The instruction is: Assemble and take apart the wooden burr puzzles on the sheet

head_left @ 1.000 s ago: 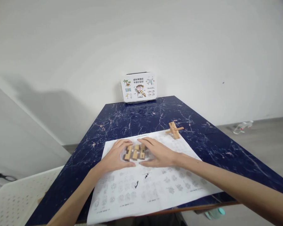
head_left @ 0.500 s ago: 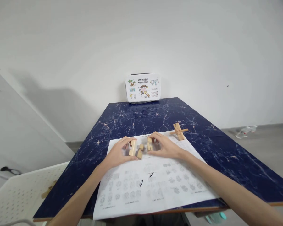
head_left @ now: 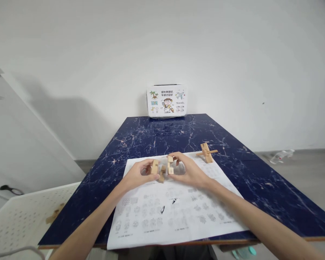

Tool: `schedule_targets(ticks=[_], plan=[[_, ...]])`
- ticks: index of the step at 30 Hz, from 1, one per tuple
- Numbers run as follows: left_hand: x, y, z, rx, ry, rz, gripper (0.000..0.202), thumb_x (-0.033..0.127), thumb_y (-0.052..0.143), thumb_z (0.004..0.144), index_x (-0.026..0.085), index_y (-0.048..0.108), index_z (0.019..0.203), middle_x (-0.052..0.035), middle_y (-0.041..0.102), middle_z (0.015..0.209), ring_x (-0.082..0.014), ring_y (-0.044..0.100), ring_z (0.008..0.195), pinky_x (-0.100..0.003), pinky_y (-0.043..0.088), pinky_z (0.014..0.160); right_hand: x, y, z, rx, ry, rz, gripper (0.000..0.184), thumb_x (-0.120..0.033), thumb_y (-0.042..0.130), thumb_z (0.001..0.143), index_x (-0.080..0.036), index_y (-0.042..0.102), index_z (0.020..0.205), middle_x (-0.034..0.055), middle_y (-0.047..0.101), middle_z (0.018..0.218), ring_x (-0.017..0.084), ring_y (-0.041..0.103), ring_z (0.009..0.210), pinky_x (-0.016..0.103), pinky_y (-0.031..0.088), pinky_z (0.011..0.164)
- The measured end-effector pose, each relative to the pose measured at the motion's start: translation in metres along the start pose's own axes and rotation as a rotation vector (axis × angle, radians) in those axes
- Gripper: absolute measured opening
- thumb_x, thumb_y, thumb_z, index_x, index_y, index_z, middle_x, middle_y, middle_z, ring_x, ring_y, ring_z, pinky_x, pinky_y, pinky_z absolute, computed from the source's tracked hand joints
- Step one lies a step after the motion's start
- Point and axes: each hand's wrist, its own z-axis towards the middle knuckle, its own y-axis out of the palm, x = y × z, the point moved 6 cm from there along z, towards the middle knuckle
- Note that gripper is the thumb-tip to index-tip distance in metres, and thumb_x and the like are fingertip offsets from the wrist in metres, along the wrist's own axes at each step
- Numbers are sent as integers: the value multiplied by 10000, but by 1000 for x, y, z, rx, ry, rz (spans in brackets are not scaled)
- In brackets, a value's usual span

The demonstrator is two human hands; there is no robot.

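Observation:
My left hand (head_left: 139,174) pinches a small notched wooden block (head_left: 155,167) upright between thumb and fingers. Facing it, my right hand (head_left: 189,170) grips a second wooden puzzle block (head_left: 170,166), with a deep notch on the side toward the left hand. Between the two hands another notched wooden block (head_left: 161,174) rests on the printed sheet (head_left: 178,231), its left part close to my left thumb. Rows of line drawings of puzzle shapes cover the sheet. At the sheet's upper right corner stands a joined wooden piece (head_left: 206,152) with a thin crossbar and a dark mark.
The blue marbled table (head_left: 168,135) carries a white cartoon case (head_left: 167,102) at its far end, against the wall. On the left sits a white perforated basket (head_left: 21,216) holding wooden pieces (head_left: 55,213). Clear plastic (head_left: 282,156) lies on the floor at right.
My left hand has turned its block so that a notch shows, and my right hand has turned its block too. The two held blocks are slightly closer together. The view has shifted a little.

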Motion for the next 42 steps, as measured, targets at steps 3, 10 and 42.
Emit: schedule_targets(ticks=[3, 10, 42], plan=[[10, 5, 0, -30, 41, -81, 424, 569, 641, 883, 176, 713, 1025, -88, 703, 1037, -242, 627, 955, -350, 477, 859, -13, 2, -2, 29, -62, -27, 540, -304, 749, 849, -266, 501, 1328, 94, 645, 1251, 259, 643, 1058, 427, 543, 906], [2, 15, 3, 18, 27, -160, 630, 665, 339, 1010, 172, 669, 798, -58, 656, 831, -204, 563, 790, -343, 459, 798, -35, 8, -5, 153, -232, -117, 557, -283, 746, 832, -268, 476, 1319, 119, 612, 1217, 277, 627, 1038, 456, 562, 894], [0, 11, 10, 198, -5, -361, 509, 639, 552, 957, 182, 678, 1142, -2, 557, 748, -128, 472, 638, -265, 422, 620, -9, 24, -4, -188, 31, 471, 582, -527, 819, 786, -275, 611, 1267, 84, 661, 1311, 289, 627, 1224, 492, 509, 1052]])
